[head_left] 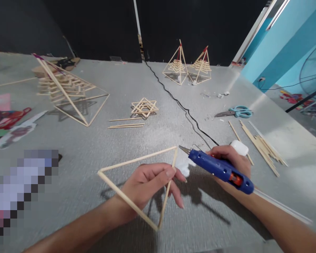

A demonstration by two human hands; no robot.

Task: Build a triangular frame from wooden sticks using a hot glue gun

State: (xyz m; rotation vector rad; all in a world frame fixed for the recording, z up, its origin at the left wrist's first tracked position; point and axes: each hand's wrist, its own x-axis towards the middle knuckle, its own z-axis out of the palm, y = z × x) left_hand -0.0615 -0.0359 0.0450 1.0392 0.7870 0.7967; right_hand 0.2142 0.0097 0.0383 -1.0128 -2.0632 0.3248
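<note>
My left hand [150,182] pinches one side of a triangle made of thin wooden sticks [129,200], thumb on top, with the other fingers partly spread behind it. The triangle is lifted above the grey table. In my right hand [233,158] is a blue glue gun [218,169], its metal nozzle pointing left, close to the triangle's top right corner. A small gap shows between nozzle and corner. A clear glue stick [281,205] sticks out of the gun's rear.
Star-shaped stick frames [144,108] and loose sticks [126,125] lie beyond my hands. Around them are a large stick pyramid [68,95], two smaller ones [180,66], a black cable [173,98], scissors [242,112], a stick pile [263,147] and a white case [239,148].
</note>
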